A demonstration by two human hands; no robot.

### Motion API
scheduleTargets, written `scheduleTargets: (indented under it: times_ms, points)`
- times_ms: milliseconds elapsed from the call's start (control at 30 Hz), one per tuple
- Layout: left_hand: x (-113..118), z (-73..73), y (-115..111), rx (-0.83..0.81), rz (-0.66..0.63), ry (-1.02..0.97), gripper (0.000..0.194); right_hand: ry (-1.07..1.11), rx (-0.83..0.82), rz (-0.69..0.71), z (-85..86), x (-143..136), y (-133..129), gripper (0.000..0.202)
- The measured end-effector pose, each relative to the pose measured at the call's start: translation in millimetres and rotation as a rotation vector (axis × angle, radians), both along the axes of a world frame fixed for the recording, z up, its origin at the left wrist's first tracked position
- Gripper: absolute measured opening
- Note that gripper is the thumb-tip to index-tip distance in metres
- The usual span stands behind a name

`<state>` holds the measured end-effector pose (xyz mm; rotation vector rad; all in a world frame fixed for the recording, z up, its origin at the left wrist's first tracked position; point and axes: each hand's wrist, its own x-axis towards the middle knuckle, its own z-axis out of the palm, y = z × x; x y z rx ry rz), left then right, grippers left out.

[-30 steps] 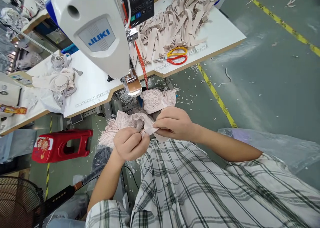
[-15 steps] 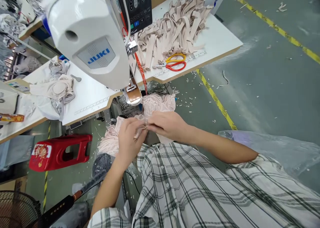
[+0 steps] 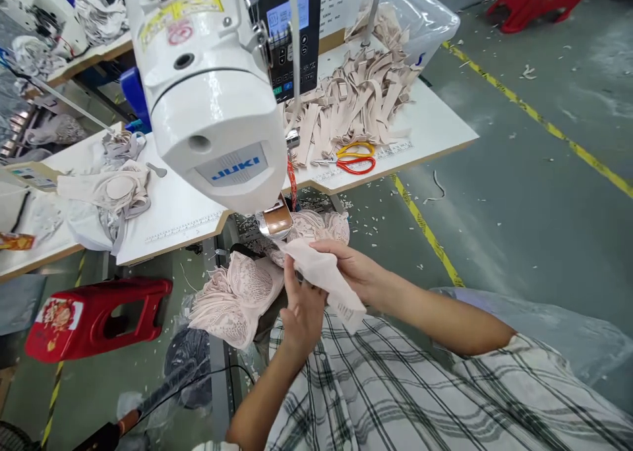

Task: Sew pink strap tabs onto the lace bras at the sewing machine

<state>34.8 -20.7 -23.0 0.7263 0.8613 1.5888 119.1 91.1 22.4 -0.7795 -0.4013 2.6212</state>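
Note:
A pale pink strip of bra fabric (image 3: 326, 276) stretches between my hands, its far end close under the sewing machine's head. My right hand (image 3: 359, 271) grips its right edge, thumb on top. My left hand (image 3: 302, 312) holds it from the left and below, with the index finger pointing along the edge; its other fingers are partly hidden under the cloth. Just beyond is the lace of a bra (image 3: 326, 225), partly covered by the machine and the strip. More stacked lace bra cups (image 3: 237, 296) hang to the left of my left hand.
The white JUKI sewing machine (image 3: 212, 141) stands over the work. On the white table (image 3: 445, 124) lie beige straps (image 3: 356, 98) and red-and-yellow scissors (image 3: 357, 158). A red stool (image 3: 99, 316) is at the left, with a plastic bin (image 3: 425, 19) behind the table.
My hands have spread from a close pinch, and the fabric strip now lies open between them. My left hand has moved right and lower. The view has shifted, showing more of the machine.

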Motion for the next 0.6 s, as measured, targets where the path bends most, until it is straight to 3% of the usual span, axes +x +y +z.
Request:
scheduleTargets:
  times_ms: [67, 133, 300, 367, 433, 500, 600]
  points:
    - [0.3, 1.5, -2.2, 0.128, 0.16, -0.077, 0.082, 0.039, -0.024, -0.015, 8.2, -1.2, 0.7, 0.024]
    - [-3.3, 1.0, -5.2, 0.213, 0.232, -0.052, 0.083, 0.054, 0.112, -0.011, 14.2, -1.5, 3.3, 0.023]
    - [-21.0, 8.7, 7.1, 0.156, 0.138, 0.089, 0.096, -0.128, 0.891, -0.052, 18.9, -0.5, 20.1, 0.026]
    - [-30.8, 13.8, 19.2, 0.252, 0.161, 0.321, 0.092, -0.239, 1.192, -0.054, 18.4, -3.1, 30.5, 0.032]
    - [-42.9, 17.1, 30.4, 0.355, 0.264, 0.668, 0.085, -0.346, 1.396, -0.061, 16.0, -9.5, 41.8, 0.038]
    - [-56.3, 18.5, 38.7, 0.361, 0.356, 1.029, 0.078, -0.471, 1.511, -0.122, 10.0, -19.4, 52.7, 0.038]
    - [-73.4, 18.8, 45.7, 0.247, 0.327, 1.456, 0.072, -0.612, 1.526, -0.257, -5.4, -35.1, 65.1, 0.027]
